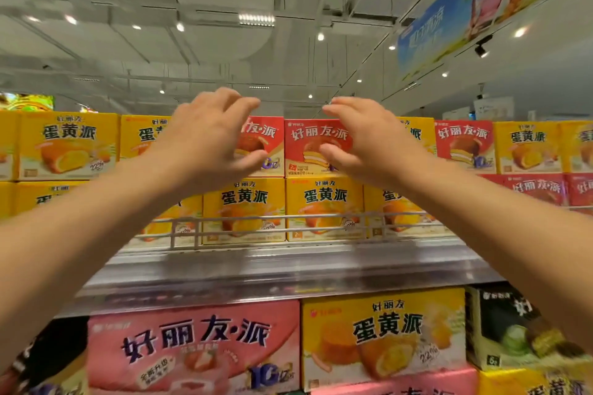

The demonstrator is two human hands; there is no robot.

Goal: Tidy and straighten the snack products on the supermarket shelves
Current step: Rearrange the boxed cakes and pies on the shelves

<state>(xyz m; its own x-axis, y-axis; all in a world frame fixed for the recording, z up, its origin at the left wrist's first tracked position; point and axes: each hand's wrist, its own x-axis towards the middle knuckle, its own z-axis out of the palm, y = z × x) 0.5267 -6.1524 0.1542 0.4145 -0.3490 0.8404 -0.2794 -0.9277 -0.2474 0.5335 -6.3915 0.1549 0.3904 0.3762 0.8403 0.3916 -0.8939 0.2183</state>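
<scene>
Fingers of both my hands are spread apart and lightly curved, gripping nothing: my left hand point(208, 138) and right hand point(369, 141) are raised side by side in front of two red boxes on the top tier of the upper shelf point(288, 269). Whether any fingertip touches cardboard I cannot tell; the hands are blurred. To do this step well, I judge each palm should come flat onto a box's outer side, squeezing inward and nudging back evenly so both faces end flush with their yellow neighbours, without toppling the stack below. The left red box point(266, 135) is half hidden behind my left hand; the right red box point(308, 138) shows a layered cake picture and white lettering. Both sit on a row of yellow boxes point(244, 208) behind a wire rail point(272, 228). They look light, rigid and smooth-sided, so they should slide easily.
</scene>
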